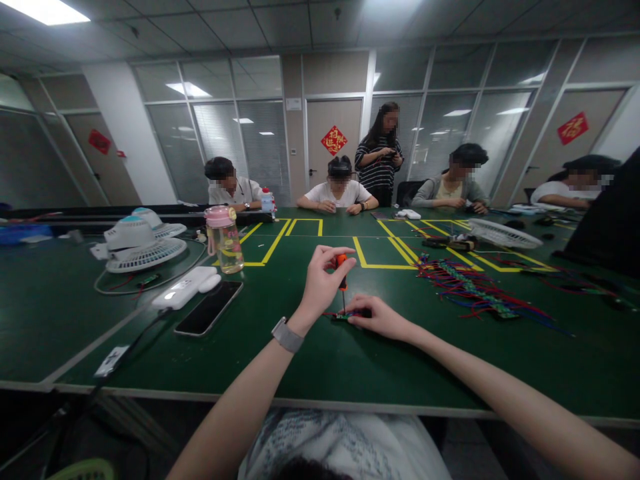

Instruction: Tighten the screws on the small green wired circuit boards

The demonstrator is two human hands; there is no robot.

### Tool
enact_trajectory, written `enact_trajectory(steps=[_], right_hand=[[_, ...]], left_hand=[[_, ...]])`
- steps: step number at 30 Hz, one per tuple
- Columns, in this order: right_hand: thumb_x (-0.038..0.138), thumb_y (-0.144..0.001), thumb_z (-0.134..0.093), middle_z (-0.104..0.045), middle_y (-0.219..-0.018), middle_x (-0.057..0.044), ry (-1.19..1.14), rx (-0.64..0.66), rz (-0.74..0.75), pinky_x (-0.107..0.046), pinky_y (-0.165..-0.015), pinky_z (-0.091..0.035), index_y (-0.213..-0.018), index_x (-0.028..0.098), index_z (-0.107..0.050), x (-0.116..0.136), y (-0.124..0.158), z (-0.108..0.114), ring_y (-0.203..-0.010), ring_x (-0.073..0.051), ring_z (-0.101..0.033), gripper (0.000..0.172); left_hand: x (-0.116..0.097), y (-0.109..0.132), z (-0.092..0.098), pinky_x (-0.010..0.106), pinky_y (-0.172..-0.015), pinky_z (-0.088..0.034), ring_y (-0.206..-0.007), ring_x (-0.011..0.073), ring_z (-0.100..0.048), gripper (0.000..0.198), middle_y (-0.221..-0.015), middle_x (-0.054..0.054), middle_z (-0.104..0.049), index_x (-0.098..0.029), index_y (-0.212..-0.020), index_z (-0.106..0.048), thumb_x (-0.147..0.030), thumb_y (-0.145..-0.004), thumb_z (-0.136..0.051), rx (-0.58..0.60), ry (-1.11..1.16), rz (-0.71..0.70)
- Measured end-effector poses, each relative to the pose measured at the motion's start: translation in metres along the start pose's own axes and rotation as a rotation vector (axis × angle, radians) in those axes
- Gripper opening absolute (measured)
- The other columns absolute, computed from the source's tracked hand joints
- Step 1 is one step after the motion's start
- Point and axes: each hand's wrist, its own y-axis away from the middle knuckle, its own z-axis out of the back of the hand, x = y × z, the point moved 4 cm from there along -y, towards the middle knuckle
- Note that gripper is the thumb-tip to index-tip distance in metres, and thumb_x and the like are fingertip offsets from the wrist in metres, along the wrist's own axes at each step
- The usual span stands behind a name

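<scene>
My left hand (324,277), with a grey watch on the wrist, is closed round the orange handle of a small screwdriver (341,272) held upright, its tip down on a small green terminal block with wires (340,316) on the green table (280,347). My right hand (376,316) lies on the table and pinches that small part, holding it in place just right of the screwdriver tip.
A pile of red and blue wired parts (470,288) lies to the right. To the left are a black phone (209,307), a white power bank (185,287), a pink-lidded bottle (224,239) and small fans (140,243). Several people sit or stand at the far side.
</scene>
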Motion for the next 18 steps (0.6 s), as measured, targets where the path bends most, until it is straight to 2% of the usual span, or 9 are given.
enact_trajectory(steps=[3, 5, 7, 9, 11, 13, 15, 18], right_hand=[[0.028, -0.085, -0.062, -0.061, -0.089, -0.006, -0.005, 0.003, 0.000, -0.031, -0.074, -0.049, -0.104, 0.017, -0.073, -0.0001, 0.0000, -0.0002, -0.075, -0.017, -0.059, 0.024], [0.029, -0.086, -0.062, -0.062, -0.089, -0.006, -0.005, 0.004, 0.014, -0.031, -0.076, -0.049, -0.104, 0.016, -0.073, 0.0001, -0.0002, -0.0002, -0.076, -0.018, -0.059, 0.025], [0.029, -0.086, -0.062, -0.062, -0.089, -0.007, -0.004, 0.004, 0.024, -0.032, -0.078, -0.048, -0.103, 0.016, -0.073, -0.0001, -0.0003, -0.0003, -0.078, -0.018, -0.059, 0.025], [0.029, -0.086, -0.062, -0.062, -0.089, -0.006, -0.005, 0.006, 0.024, -0.033, -0.078, -0.048, -0.104, 0.016, -0.073, -0.0009, -0.0005, -0.0005, -0.078, -0.018, -0.059, 0.025], [0.030, -0.086, -0.062, -0.062, -0.089, -0.006, -0.009, 0.009, 0.016, -0.032, -0.074, -0.049, -0.105, 0.017, -0.073, -0.0018, -0.0006, -0.0008, -0.075, -0.017, -0.059, 0.026], [0.031, -0.086, -0.062, -0.062, -0.089, -0.006, -0.007, 0.009, 0.016, -0.031, -0.073, -0.049, -0.104, 0.017, -0.073, -0.0020, -0.0005, -0.0009, -0.074, -0.017, -0.058, 0.025], [0.030, -0.086, -0.062, -0.062, -0.089, -0.006, 0.001, 0.006, 0.022, -0.030, -0.074, -0.049, -0.104, 0.017, -0.073, -0.0011, -0.0005, -0.0005, -0.075, -0.017, -0.058, 0.024], [0.028, -0.086, -0.062, -0.062, -0.089, -0.006, 0.001, 0.010, 0.018, -0.030, -0.073, -0.049, -0.105, 0.018, -0.073, 0.0007, -0.0002, 0.0001, -0.076, -0.017, -0.058, 0.024]], left_hand=[[0.0011, -0.0002, -0.0015, 0.026, -0.081, -0.053, -0.099, 0.0159, -0.060, 0.024, -0.111, 0.008, -0.057, -0.023, -0.107, -0.070, -0.026, -0.090, -0.054, 0.014, 0.041, 0.009], [0.0019, 0.0002, -0.0050, 0.028, -0.080, -0.054, -0.097, 0.0162, -0.062, 0.029, -0.112, 0.009, -0.061, -0.021, -0.115, -0.066, -0.025, -0.093, -0.048, 0.072, 0.144, 0.040], [0.0018, 0.0013, -0.0073, 0.028, -0.077, -0.055, -0.090, 0.0158, -0.064, 0.029, -0.105, 0.008, -0.064, -0.019, -0.116, -0.064, -0.025, -0.091, -0.051, 0.113, 0.185, 0.054], [0.0003, 0.0025, -0.0067, 0.027, -0.076, -0.053, -0.088, 0.0158, -0.063, 0.025, -0.099, 0.007, -0.064, -0.019, -0.109, -0.068, -0.026, -0.087, -0.059, 0.105, 0.120, 0.025], [-0.0018, 0.0032, -0.0049, 0.026, -0.078, -0.052, -0.092, 0.0161, -0.061, 0.021, -0.101, 0.007, -0.059, -0.020, -0.102, -0.071, -0.028, -0.084, -0.063, 0.075, 0.021, -0.018], [-0.0031, 0.0032, -0.0042, 0.027, -0.083, -0.051, -0.100, 0.0168, -0.059, 0.022, -0.108, 0.007, -0.056, -0.022, -0.104, -0.071, -0.029, -0.088, -0.059, 0.060, -0.019, -0.038], [-0.0033, 0.0025, -0.0054, 0.028, -0.087, -0.051, -0.105, 0.0172, -0.058, 0.026, -0.116, 0.008, -0.057, -0.024, -0.111, -0.068, -0.027, -0.092, -0.050, 0.077, 0.038, -0.029], [-0.0017, 0.0019, -0.0082, 0.030, -0.082, -0.053, -0.098, 0.0172, -0.063, 0.029, -0.114, 0.009, -0.063, -0.021, -0.117, -0.064, -0.025, -0.093, -0.047, 0.120, 0.176, 0.022]])
